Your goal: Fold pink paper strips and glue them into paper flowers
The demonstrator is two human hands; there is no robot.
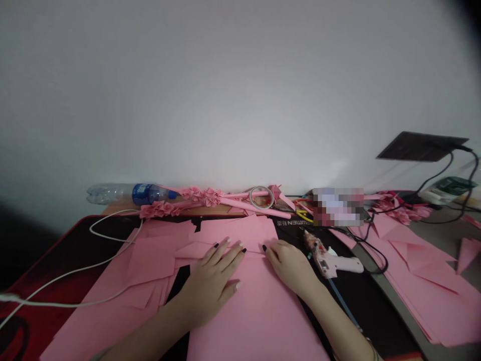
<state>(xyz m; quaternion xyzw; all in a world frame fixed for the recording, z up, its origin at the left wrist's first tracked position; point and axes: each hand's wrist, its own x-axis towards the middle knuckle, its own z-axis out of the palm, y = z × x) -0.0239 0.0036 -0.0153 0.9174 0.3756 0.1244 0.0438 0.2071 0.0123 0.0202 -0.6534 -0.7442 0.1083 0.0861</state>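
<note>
Beneath spread left hand [208, 282] and curled right hand [291, 268], pinch unclear, rectangular pink paper [255, 318] is seemingly being kept flat

Blue-labelled bottle [130, 194] on its side, white cable [56, 304] nearby.

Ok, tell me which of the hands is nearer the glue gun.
Right. The right hand is on the pink paper, just left of the glue gun; the left hand is farther left, beyond the right one.
</note>
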